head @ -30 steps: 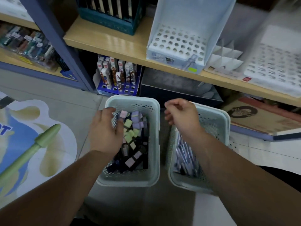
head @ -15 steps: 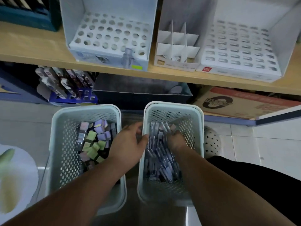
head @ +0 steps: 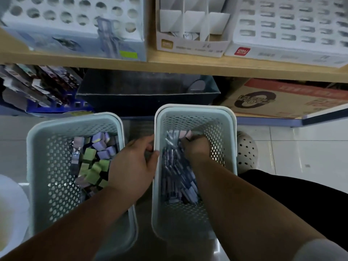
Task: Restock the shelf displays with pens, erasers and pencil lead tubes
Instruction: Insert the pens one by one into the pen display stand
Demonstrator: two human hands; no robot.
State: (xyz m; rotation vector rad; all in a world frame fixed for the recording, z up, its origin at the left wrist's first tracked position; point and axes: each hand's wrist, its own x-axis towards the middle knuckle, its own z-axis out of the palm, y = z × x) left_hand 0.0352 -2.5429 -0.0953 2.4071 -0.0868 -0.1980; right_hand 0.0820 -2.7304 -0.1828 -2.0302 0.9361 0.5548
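Two pale green perforated baskets stand on the floor below the shelf. The left basket (head: 75, 121) holds green and purple erasers (head: 94, 159) and some lead tubes. The right basket (head: 195, 112) holds several purple pens (head: 177, 178). My left hand (head: 131, 166) grips the left rim of the right basket, thumb inside. My right hand (head: 197, 149) reaches into the right basket, fingers curled round a few pens near its far end. On the shelf stand an empty round-hole display (head: 75, 17), a divided cardboard box (head: 192, 31) and a slotted display (head: 290, 25).
The wooden shelf edge (head: 169, 66) runs across just above the baskets. Beneath it are a dark box (head: 146, 91), a blue rack of packaged pens (head: 37, 87) and a brown carton (head: 282, 98). A perforated clog (head: 246, 151) sits right of the right basket.
The view has swung right and closer to the baskets. My right hand went down into the pen basket and closed on pens. My left hand left the eraser basket for the right basket's rim.
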